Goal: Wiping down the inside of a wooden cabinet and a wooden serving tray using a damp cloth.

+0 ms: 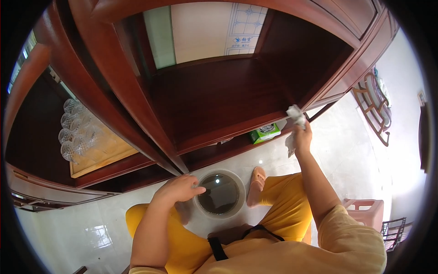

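Note:
My right hand (303, 137) grips a crumpled pale cloth (296, 114) at the front right corner of a dark red wooden cabinet shelf (219, 99). Part of the cloth hangs below my fingers. My left hand (181, 188) holds nothing; its fingers are bent, with the thumb and a finger apart, over the left rim of a round bucket (241, 191). Dark water (219, 198) fills part of the bucket, which stands on the floor between my feet.
Left, a wooden tray (106, 163) holds several upturned clear glasses (80, 133) on another shelf. A green box (265, 134) sits in the low compartment. A pink plastic stool (368, 214) stands right. Farther off are a wooden chair (371, 109) and a dark rack (393, 233). The floor is glossy tile.

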### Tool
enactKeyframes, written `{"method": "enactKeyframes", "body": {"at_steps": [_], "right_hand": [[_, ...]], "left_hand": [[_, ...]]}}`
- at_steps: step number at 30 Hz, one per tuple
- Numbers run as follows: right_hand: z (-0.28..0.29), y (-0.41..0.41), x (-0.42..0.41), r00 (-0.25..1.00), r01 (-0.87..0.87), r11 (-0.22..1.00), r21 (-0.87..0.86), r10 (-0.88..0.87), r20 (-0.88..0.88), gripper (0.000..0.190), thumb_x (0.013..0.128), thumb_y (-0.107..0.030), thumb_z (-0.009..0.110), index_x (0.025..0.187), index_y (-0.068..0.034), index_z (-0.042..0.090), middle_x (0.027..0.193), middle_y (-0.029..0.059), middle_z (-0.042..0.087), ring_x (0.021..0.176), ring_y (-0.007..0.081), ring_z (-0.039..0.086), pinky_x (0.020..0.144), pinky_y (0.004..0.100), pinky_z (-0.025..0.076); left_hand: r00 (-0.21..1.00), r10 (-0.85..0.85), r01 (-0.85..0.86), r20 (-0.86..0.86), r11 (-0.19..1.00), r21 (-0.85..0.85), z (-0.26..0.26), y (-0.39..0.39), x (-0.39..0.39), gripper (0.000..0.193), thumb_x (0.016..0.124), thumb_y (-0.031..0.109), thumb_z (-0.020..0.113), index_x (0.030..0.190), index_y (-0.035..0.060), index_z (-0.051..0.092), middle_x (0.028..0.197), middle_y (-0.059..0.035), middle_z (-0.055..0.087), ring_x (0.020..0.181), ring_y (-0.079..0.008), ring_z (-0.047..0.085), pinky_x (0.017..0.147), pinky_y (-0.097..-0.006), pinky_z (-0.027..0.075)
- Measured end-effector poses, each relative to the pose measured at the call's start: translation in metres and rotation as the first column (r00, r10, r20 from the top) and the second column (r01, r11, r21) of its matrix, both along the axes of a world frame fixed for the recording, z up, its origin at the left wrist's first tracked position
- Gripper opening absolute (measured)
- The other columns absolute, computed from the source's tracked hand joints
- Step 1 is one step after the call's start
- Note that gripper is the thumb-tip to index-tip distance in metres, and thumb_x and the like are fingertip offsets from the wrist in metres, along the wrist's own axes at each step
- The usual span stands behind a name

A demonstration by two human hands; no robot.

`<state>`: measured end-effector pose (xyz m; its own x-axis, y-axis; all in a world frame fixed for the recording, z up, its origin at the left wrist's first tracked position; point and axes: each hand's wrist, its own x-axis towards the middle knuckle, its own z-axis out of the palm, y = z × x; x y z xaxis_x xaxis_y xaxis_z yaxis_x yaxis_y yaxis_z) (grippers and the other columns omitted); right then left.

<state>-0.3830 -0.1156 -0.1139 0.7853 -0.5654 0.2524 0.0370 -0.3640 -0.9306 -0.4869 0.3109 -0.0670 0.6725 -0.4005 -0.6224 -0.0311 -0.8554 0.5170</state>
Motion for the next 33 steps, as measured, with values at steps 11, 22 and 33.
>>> {"method": "enactKeyframes", "body": {"at_steps": [11,22,33], "right_hand": [[0.011,0.078,0.041,0.998,0.033,0.076,0.997,-0.057,-0.028,0.038,0.097,-0.041,0.034,0.110,-0.011,0.054,0.111,0.0096,0.061,0.114,0.0335,0.050,0.106,0.0587,0.028],[0.027,0.224,-0.037,0.906,-0.270,-0.117,0.956,0.307,0.293,0.057,0.099,-0.049,0.026,0.141,-0.010,0.028,0.143,0.0132,0.034,0.131,0.0339,0.034,0.110,0.0532,0.027],[-0.007,0.315,-0.087,0.668,-0.229,0.163,0.960,0.743,0.033,0.035,0.097,-0.034,0.047,0.121,-0.008,0.049,0.110,0.0069,0.059,0.096,0.0190,0.058,0.077,0.0339,0.049]], "left_hand": [[0.997,-0.033,0.035,0.068,0.999,-0.034,-0.015,-0.007,0.003,0.054,0.085,0.049,0.056,0.118,0.0061,0.057,0.119,-0.0165,0.057,0.113,-0.0313,0.052,0.093,-0.0381,0.042],[0.984,-0.158,0.159,-0.078,0.987,0.010,-0.009,-0.022,0.010,0.052,0.086,0.050,0.054,0.112,0.0059,0.060,0.116,-0.0169,0.057,0.111,-0.0309,0.053,0.091,-0.0386,0.043],[0.947,-0.298,0.313,-0.120,0.942,0.126,-0.019,-0.016,-0.013,0.050,0.088,0.052,0.051,0.101,0.0061,0.066,0.106,-0.0122,0.063,0.101,-0.0289,0.059,0.084,-0.0424,0.044]]}}
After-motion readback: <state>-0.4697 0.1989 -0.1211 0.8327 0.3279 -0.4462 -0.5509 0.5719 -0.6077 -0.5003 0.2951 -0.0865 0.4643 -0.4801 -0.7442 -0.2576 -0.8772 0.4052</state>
